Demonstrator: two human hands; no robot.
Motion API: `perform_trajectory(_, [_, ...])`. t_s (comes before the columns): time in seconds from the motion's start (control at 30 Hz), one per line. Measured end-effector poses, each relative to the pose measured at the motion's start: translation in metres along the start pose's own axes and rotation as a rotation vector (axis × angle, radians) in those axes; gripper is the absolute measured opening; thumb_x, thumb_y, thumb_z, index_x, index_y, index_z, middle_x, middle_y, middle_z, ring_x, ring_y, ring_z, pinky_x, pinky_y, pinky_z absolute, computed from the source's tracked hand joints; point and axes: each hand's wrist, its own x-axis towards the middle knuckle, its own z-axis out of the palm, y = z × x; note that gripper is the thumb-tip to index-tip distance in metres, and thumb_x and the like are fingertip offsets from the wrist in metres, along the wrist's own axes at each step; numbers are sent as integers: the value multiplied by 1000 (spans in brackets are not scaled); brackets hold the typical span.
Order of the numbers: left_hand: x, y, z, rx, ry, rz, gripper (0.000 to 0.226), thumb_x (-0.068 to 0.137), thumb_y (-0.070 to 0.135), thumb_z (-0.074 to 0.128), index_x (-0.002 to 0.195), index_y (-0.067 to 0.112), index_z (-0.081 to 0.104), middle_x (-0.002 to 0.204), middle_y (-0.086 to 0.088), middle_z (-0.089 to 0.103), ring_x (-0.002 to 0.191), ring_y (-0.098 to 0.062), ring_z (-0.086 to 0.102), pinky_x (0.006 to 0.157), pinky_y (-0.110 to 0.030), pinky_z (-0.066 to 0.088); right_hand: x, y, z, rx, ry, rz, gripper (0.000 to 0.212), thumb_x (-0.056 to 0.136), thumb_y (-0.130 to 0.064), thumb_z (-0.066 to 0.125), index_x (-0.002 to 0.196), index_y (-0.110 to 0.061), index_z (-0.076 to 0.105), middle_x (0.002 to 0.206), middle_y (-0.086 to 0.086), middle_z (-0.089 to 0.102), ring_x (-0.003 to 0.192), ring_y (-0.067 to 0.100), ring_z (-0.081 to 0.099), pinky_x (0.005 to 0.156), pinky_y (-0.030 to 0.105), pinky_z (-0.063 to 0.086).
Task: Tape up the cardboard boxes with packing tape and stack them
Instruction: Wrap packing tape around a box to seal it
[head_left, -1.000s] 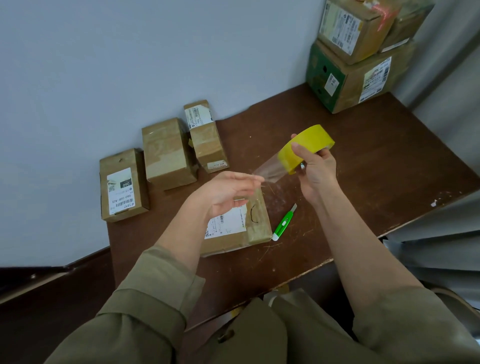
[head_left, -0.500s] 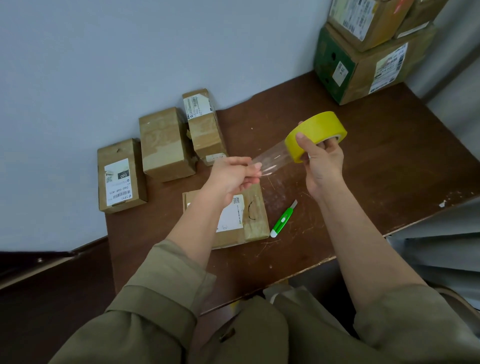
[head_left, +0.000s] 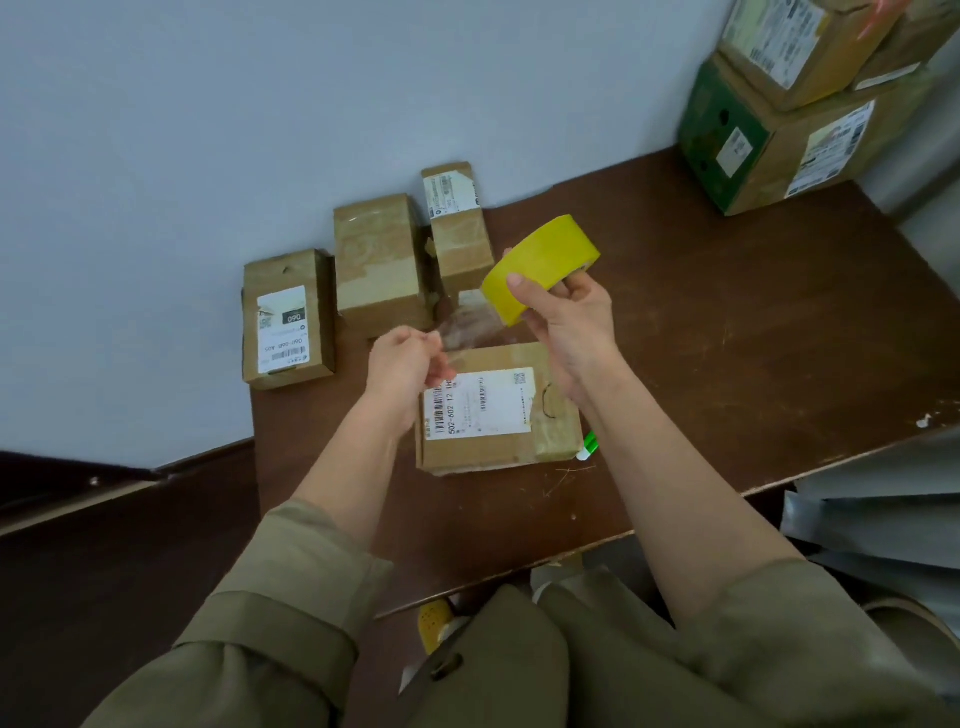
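My right hand (head_left: 574, 322) grips a yellow roll of packing tape (head_left: 540, 265) above the table. My left hand (head_left: 408, 361) pinches the free end of a clear tape strip (head_left: 465, 327) drawn out from the roll. Below both hands lies a flat cardboard box (head_left: 498, 410) with a white shipping label. Three small cardboard boxes stand by the wall: one with a label (head_left: 288, 319) at the left, a plain one (head_left: 379, 265) in the middle, a narrow one (head_left: 457, 228) to the right.
A green utility knife (head_left: 589, 447) lies by the flat box's right side, mostly hidden by my right forearm. A stack of larger boxes (head_left: 779, 119) fills the brown table's (head_left: 753, 338) far right corner. Grey material lies off the table's right edge.
Both hands have moved left and lower, over the flat box. The strip between roll and left hand is still stretched out. The knife is now mostly covered by my right arm.
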Motion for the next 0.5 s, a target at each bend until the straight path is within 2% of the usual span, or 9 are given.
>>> perform_trajectory(0.07, [-1,-12,-24,-11,-5,-63,20,101,12,51,82,13,55,73,-4,64,56,-14,61,57,-27,38,-8,14,20,-43,-23,8,24,84,7,71,98,-12,64,89,-2,75,84,11,71,75,25,55])
perform_trajectory(0.13, [-3,-25,-51,-69,-32,-133,17,102,13,48,87,13,56,77,-1,64,63,-13,61,58,-26,36,-18,33,41,-61,-40,24,25,84,7,72,97,-12,64,88,-2,74,83,10,71,74,24,54])
perform_trajectory(0.23, [-5,-54,-98,-194,-46,-212,18,102,12,50,86,10,59,92,-2,64,74,-13,56,62,-25,39,-36,69,73,-79,-64,62,24,84,6,72,98,-13,65,87,-5,75,85,9,71,76,24,55])
perform_trajectory(0.3, [-5,-77,-131,-251,-23,-266,9,99,14,57,93,10,61,103,-4,61,82,-13,53,66,-26,43,-47,92,93,-111,-84,83,24,85,5,72,99,-14,66,90,-5,75,87,9,72,79,24,55])
perform_trajectory(0.37, [-4,-99,-158,-292,-14,-295,8,98,17,60,96,9,61,99,-4,60,80,-14,51,67,-27,44,-57,114,111,-154,-88,89,25,84,5,73,98,-15,67,92,-4,75,88,9,71,82,25,55])
perform_trajectory(0.5, [-4,-140,-182,-375,78,-331,15,99,12,59,84,10,58,78,-5,59,67,-15,56,64,-23,46,-72,166,131,-279,-106,75,27,82,7,74,96,-15,67,89,-4,74,84,5,71,79,21,55])
